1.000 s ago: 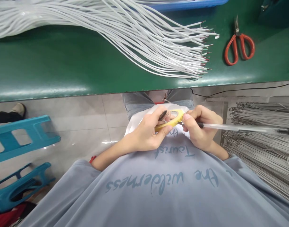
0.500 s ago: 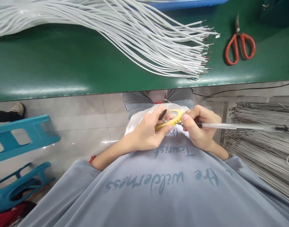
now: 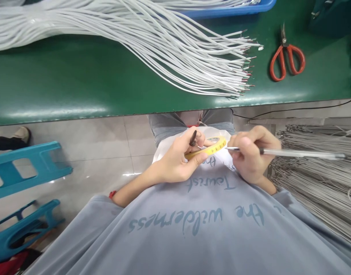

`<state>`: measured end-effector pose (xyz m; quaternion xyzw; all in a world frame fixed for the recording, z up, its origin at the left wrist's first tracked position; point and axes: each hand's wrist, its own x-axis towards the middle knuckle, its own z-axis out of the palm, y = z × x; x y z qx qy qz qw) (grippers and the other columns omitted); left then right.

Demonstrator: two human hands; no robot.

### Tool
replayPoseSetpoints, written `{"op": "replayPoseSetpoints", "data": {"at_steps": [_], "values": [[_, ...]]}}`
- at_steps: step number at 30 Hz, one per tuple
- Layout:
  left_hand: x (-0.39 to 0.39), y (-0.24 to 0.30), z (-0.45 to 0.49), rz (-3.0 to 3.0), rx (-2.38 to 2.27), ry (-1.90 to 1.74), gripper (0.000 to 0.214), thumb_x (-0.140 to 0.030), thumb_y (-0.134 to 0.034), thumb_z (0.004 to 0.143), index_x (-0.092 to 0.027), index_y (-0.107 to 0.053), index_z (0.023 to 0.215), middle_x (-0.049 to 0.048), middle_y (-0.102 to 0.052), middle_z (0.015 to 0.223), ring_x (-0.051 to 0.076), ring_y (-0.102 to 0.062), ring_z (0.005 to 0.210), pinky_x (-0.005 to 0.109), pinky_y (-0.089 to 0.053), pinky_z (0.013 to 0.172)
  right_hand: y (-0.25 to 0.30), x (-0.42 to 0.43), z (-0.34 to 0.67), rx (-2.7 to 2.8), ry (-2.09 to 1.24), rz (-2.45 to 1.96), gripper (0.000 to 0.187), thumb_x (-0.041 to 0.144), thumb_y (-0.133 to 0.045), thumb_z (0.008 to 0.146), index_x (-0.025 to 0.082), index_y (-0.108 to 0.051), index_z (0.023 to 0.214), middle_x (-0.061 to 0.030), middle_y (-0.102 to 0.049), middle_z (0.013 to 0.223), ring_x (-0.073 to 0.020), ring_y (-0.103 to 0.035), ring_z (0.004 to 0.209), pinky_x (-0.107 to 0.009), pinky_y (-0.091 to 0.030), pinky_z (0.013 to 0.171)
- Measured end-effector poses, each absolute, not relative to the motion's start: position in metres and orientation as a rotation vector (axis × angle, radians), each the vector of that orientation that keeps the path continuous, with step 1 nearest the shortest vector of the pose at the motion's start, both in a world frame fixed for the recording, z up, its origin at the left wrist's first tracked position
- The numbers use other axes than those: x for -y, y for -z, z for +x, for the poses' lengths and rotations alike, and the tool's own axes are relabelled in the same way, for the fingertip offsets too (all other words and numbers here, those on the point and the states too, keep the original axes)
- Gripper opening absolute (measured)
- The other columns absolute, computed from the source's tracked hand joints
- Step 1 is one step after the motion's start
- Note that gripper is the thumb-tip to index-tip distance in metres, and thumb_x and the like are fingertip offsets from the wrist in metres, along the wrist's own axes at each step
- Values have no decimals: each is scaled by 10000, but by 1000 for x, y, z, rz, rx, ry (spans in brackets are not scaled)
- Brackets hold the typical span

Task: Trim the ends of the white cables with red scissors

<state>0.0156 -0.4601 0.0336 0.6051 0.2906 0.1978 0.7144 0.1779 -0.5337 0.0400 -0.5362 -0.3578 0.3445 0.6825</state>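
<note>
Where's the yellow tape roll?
In the head view, the yellow tape roll is near the middle, held in the left hand, beside the pen in the right hand.

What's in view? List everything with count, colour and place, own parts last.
tape roll: one, yellow with dark marks, in left grip
pen: one, clear barrel, in right grip
slim piece, possibly a cap: one, dark, in left grip
cables: many, white, across bench
tray: one, blue, top centre
scissors: one, red handles, bench right
boxy object: one, dark teal, top right
bench: one, green, top
cord: one, black, below bench, right
wires: many, grey, right
stools: two, blue, left
shoe: one, beige, left
floor: grey tiles
shirt: one, grey-blue, lettered, bottom
wristband: one, red, left wrist
jeans: blue-grey, below bench
left grip: one, centre
right grip: one, right of centre
</note>
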Motion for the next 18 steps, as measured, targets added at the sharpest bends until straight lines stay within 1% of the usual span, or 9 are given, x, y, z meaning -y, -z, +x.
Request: {"op": "replayPoseSetpoints", "data": {"at_steps": [2,4,7,10,12,14,18], "values": [[459,-34,16,1301,-594,-422,274,-339,-645,887,-214,-402,864,24,-585,890,136,-633,755,199,-416,487,-37,530,180,709,-635,-1124,243,165,-589,880,202,-476,668,88,-429,458,-63,-354,360,-210,-311,384],[457,-34,15,1253,-555,-430,303,-339,-645,893,-219,-371,844,21,-597,885,122,-619,711,205,-415,479,-34,527,183,625,-539,-1117,242,231,-612,886,207,-477,688,92,-423,471,-60,-341,368,-192,-291,378],[453,-33,15,1205,-476,-464,321,-316,-617,917,-222,-325,826,20,-627,901,75,-551,570,212,-411,460,-29,526,187,524,-483,-1187,260,333,-663,863,213,-484,716,88,-450,529,-63,-381,415,-182,-315,405],[448,-36,15,1205,-379,-535,320,-286,-572,948,-221,-286,819,39,-674,995,40,-507,489,209,-423,457,-23,528,190,432,-480,-1211,269,378,-714,821,215,-513,748,85,-474,587,-60,-421,452,-184,-343,433],[439,-41,16,1243,-360,-620,316,-268,-580,943,-219,-291,828,56,-695,1041,47,-540,494,207,-452,459,-19,529,192,376,-498,-1199,264,380,-733,809,214,-533,765,80,-492,614,-60,-441,474,-187,-358,450],[421,-48,17,1331,-392,-724,304,-254,-605,928,-216,-315,843,53,-705,1021,61,-584,514,202,-487,461,-16,531,193,328,-511,-1197,253,375,-738,807,210,-551,766,72,-509,627,-61,-459,491,-190,-373,464],[344,-65,26,1621,-509,-1011,346,-279,-693,867,-216,-352,852,-9,-659,915,90,-669,622,188,-545,505,-8,532,194,263,-529,-1216,254,372,-754,789,199,-575,743,63,-523,604,-63,-472,495,-188,-385,474]]}}
